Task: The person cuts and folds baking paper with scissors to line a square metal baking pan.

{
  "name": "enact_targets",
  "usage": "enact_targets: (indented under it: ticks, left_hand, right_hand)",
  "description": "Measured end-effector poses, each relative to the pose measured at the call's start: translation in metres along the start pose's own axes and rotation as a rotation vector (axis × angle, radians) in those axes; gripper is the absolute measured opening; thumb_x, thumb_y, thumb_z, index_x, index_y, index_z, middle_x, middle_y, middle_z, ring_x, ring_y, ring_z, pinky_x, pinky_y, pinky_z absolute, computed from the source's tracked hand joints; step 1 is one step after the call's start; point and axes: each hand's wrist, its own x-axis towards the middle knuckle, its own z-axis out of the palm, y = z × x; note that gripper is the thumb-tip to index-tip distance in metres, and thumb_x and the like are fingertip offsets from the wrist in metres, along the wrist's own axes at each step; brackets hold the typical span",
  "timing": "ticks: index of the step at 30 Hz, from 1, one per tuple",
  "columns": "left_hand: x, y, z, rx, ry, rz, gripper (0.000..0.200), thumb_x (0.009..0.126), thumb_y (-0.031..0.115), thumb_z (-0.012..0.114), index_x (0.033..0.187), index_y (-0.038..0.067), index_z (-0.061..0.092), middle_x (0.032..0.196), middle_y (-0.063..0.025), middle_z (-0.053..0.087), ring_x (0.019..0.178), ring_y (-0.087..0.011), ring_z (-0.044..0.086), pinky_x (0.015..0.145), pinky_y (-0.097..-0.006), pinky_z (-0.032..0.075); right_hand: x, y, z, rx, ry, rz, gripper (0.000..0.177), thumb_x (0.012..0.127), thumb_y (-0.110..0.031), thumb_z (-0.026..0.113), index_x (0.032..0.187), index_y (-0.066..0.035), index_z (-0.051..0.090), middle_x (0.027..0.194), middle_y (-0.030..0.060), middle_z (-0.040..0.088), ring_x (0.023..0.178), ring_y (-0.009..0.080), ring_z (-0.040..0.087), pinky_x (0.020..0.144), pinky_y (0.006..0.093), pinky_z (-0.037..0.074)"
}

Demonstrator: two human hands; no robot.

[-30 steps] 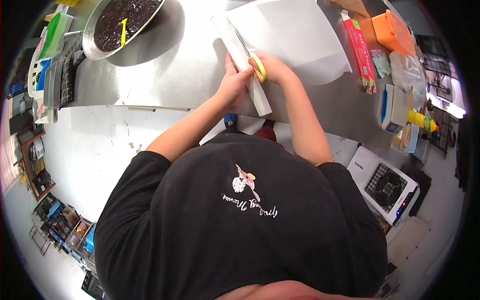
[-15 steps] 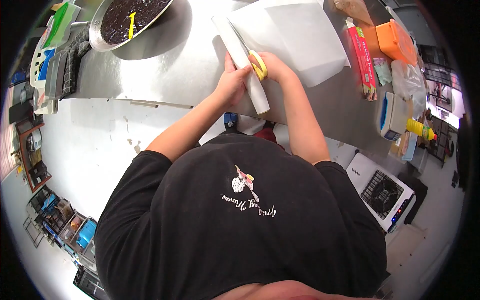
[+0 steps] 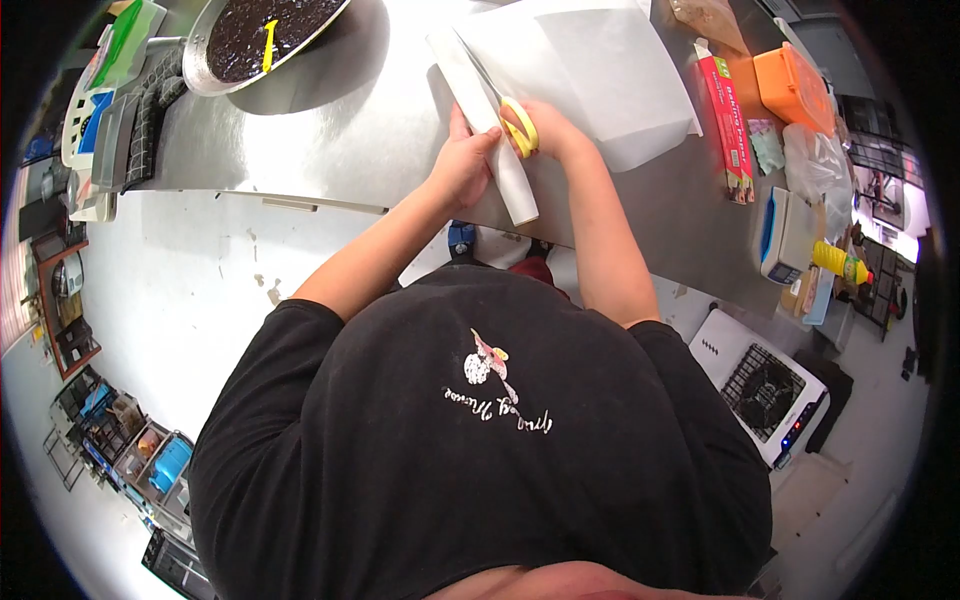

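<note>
My left hand [image 3: 466, 160] is wrapped round a white roll of baking paper [image 3: 510, 180], thumb on top, near the front edge of the steel table. In my right hand [image 3: 543, 130] are yellow-handled scissors [image 3: 522, 128], with my fingers at the handle loops. The blades point away from me, lying along the right side of the roll where the sheet meets it. A loose sheet of baking paper [image 3: 590, 75] spreads to the right and back over the table [image 3: 290, 150]. Part of the right-hand fingers is hidden behind the handles.
A large pan [image 3: 205, 80] of dark filling with a yellow spatula [image 3: 269, 45] stands at the back left. To the right lie a red baking paper box [image 3: 728, 125], an orange container [image 3: 790, 85], a plastic bag [image 3: 815, 160] and a kitchen scale [image 3: 785, 235].
The scissor handles are spread wider apart in my right hand. My left hand stays on the roll, and the whole view has shifted slightly.
</note>
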Motion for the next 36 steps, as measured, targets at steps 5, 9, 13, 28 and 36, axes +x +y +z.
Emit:
enact_targets:
  ticks: [5,9,13,28,36]
  left_hand:
    - [0.001,-0.001,-0.002,0.011,0.007,0.012,0.069,0.089,-0.004,0.038,0.143,0.025,0.007,0.131,-0.0126,0.038,0.100,-0.0250,0.054,0.079,-0.0399,0.053]
    - [0.002,0.001,-0.003,0.005,-0.008,0.025,0.068,0.090,-0.003,0.039,0.143,0.024,0.007,0.131,-0.0136,0.037,0.100,-0.0254,0.054,0.078,-0.0397,0.053]
    - [0.002,0.002,-0.004,-0.003,-0.001,0.009,0.069,0.090,-0.003,0.040,0.143,0.024,0.006,0.131,-0.0143,0.037,0.099,-0.0256,0.054,0.078,-0.0398,0.053]
    - [0.003,0.001,-0.008,0.069,0.019,0.033,0.071,0.088,-0.003,0.042,0.144,0.025,0.007,0.130,-0.0120,0.038,0.100,-0.0227,0.052,0.079,-0.0409,0.051]
    - [-0.002,0.000,-0.013,-0.006,0.014,0.002,0.075,0.086,-0.007,0.043,0.143,0.029,0.009,0.133,-0.0076,0.037,0.112,-0.0228,0.046,0.089,-0.0405,0.045]
  right_hand:
    - [-0.007,-0.007,0.002,0.009,0.006,0.057,0.036,0.081,-0.040,0.057,0.071,-0.006,0.059,0.059,0.0030,0.055,0.048,0.0136,0.053,0.047,0.0280,0.042]
    - [-0.006,-0.010,0.003,-0.069,0.011,0.032,0.036,0.081,-0.040,0.056,0.071,-0.005,0.059,0.060,0.0030,0.055,0.047,0.0133,0.052,0.048,0.0281,0.042]
    - [-0.005,-0.011,0.004,0.001,-0.004,0.022,0.037,0.082,-0.039,0.057,0.070,-0.004,0.059,0.058,0.0037,0.054,0.048,0.0133,0.051,0.049,0.0290,0.042]
    - [0.034,-0.009,0.002,-0.118,-0.041,-0.033,0.044,0.085,-0.045,0.056,0.069,-0.004,0.061,0.059,0.0055,0.056,0.052,0.0165,0.054,0.051,0.0326,0.043]
    - [0.036,-0.006,0.008,-0.123,-0.009,-0.017,0.041,0.083,-0.041,0.058,0.071,-0.002,0.061,0.063,0.0086,0.058,0.053,0.0174,0.055,0.054,0.0326,0.045]
